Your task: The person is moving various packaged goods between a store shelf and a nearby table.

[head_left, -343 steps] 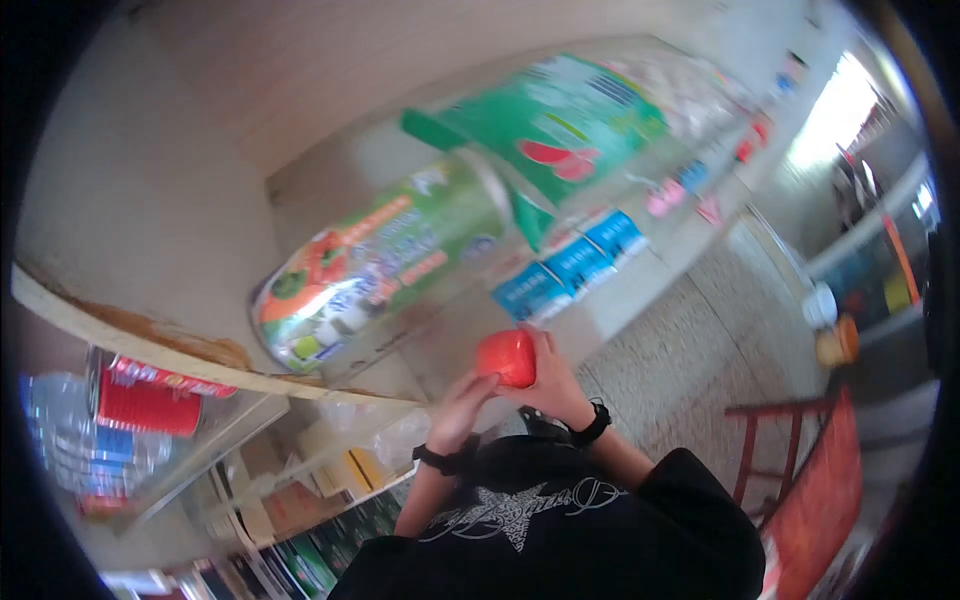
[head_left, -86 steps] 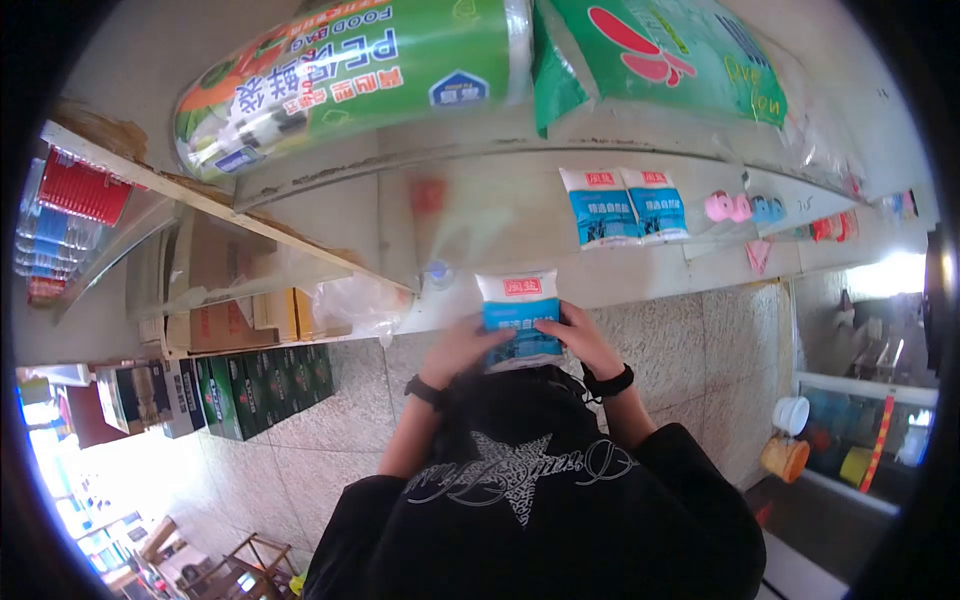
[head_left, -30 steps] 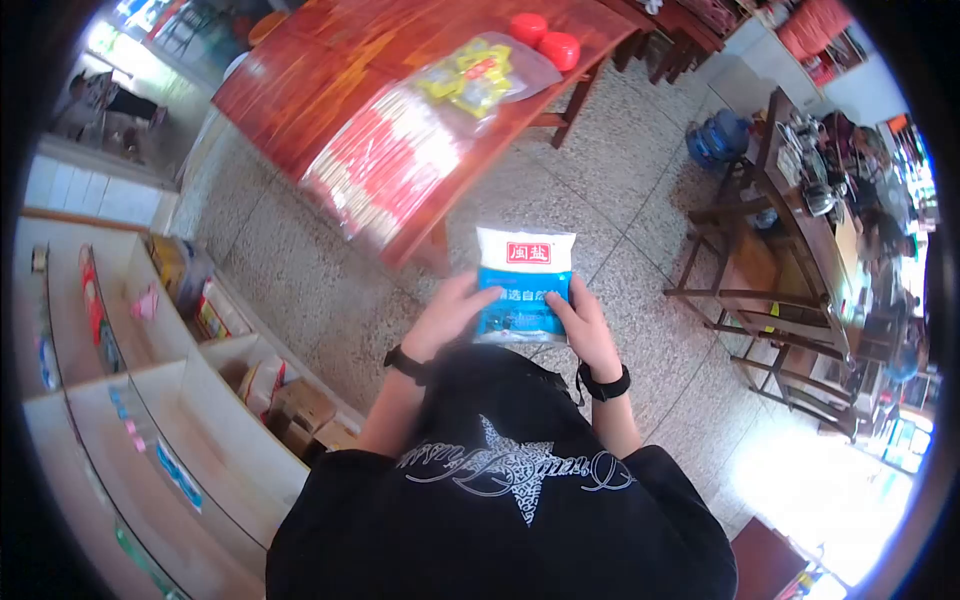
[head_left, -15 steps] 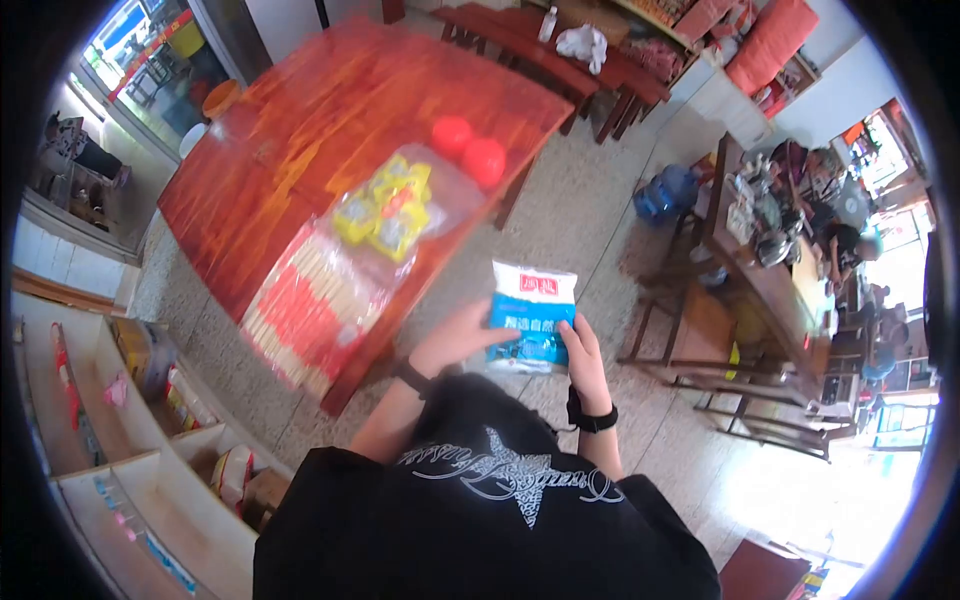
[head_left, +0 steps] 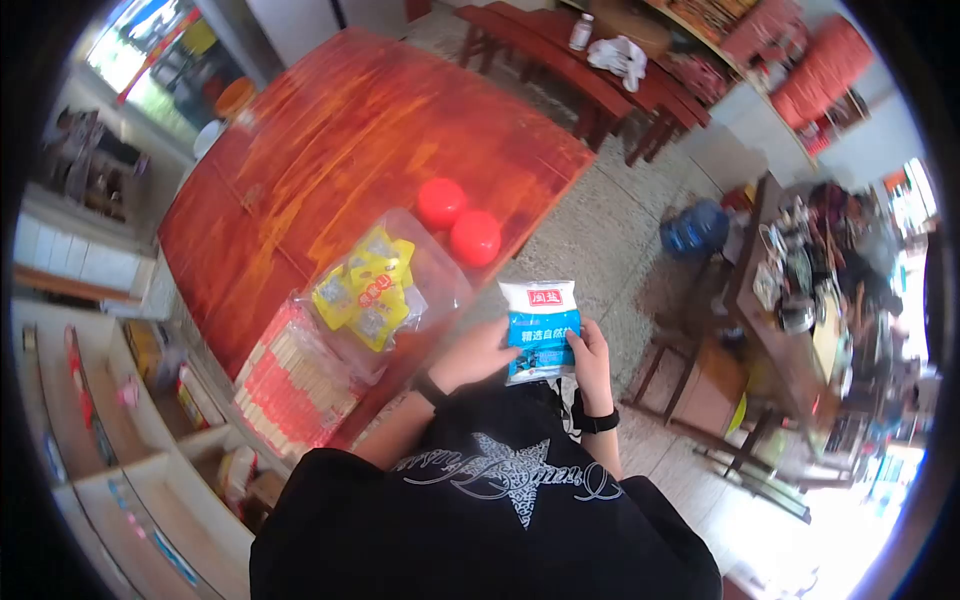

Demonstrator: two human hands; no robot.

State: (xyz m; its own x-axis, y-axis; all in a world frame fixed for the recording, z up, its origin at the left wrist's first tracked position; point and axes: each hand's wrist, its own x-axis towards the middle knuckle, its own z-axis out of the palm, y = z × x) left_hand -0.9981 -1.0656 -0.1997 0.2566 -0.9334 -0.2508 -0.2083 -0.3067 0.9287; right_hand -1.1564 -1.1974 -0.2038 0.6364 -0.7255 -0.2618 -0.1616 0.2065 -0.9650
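Observation:
A blue and white bag of salt (head_left: 543, 330) is held upright in front of my body, its printed face toward me. My left hand (head_left: 480, 354) grips its left edge, with the thumb over the front. My right hand (head_left: 591, 358) holds the opposite edge, thumb also on the front. The fingers behind the bag are hidden. To the left, on the red wooden table (head_left: 330, 130), lie yellow packets (head_left: 368, 290) on clear plastic, a clear bag of wrapped chopsticks (head_left: 300, 385), and two red balls (head_left: 472, 238).
White shelving (head_left: 150, 490) stands at the lower left. Red benches (head_left: 545, 60) are at the back, with a bottle (head_left: 581, 32) and white cloth. At right, beyond a blue water jug (head_left: 695, 228), a cluttered wooden table (head_left: 775, 310) stands with stools.
My view has shifted, and the bag now appears slightly lower and farther right, closer to the table's edge in view. Both hands still hold it.

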